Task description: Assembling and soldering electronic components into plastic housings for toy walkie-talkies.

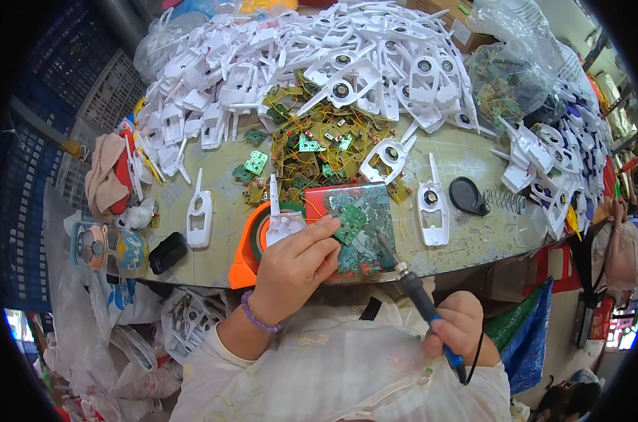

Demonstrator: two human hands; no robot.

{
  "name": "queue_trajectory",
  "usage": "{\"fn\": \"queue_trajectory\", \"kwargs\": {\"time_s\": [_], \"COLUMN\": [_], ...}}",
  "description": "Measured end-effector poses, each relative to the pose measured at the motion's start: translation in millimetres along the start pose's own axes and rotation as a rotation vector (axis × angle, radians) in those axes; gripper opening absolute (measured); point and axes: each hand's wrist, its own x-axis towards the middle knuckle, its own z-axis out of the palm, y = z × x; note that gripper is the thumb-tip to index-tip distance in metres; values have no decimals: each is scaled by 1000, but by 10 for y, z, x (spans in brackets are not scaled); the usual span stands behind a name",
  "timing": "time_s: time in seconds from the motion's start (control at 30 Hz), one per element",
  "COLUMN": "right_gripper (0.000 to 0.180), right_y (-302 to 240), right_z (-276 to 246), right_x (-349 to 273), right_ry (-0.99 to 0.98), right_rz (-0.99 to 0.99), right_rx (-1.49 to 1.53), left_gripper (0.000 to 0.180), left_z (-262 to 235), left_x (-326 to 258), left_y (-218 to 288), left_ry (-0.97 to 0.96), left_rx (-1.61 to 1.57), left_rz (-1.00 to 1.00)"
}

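Between the fingertips of my left hand (298, 264) is a small green circuit board (350, 224), held over a worn, solder-spotted work plate (375, 246) with a red left part. My right hand (459, 327) grips a soldering iron (419, 295) by its blue and black handle; its tip points up and left, close to the board but apart from it. Left of the plate, an orange tape ring (243, 260) lies with a white plastic housing (283, 225) on it, partly covered by my left hand. Beyond the plate spreads a heap of green boards with yellow wires (326, 151).
A large pile of white plastic housings (262, 63) fills the far side. Single housings lie at left (200, 218) and right (433, 211). A black round-headed part (466, 195), a metal spring (505, 202), a black case (167, 253) and a glass jar (127, 252) sit near the front edge.
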Motion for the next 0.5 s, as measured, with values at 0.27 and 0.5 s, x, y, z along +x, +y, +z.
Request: {"fn": "queue_trajectory", "kwargs": {"time_s": [0.27,0.5], "right_gripper": [25,17], "right_y": [29,178], "right_z": [38,-324], "right_x": [-97,4], "right_ry": [398,812], "right_rz": [323,470], "right_rx": [67,2], "left_gripper": [18,18], "left_z": [-12,-59], "left_x": [58,-2], "left_y": [42,63], "left_ry": [-33,-20], "left_rx": [-31,-4], "left_rz": [-19,-39]}}
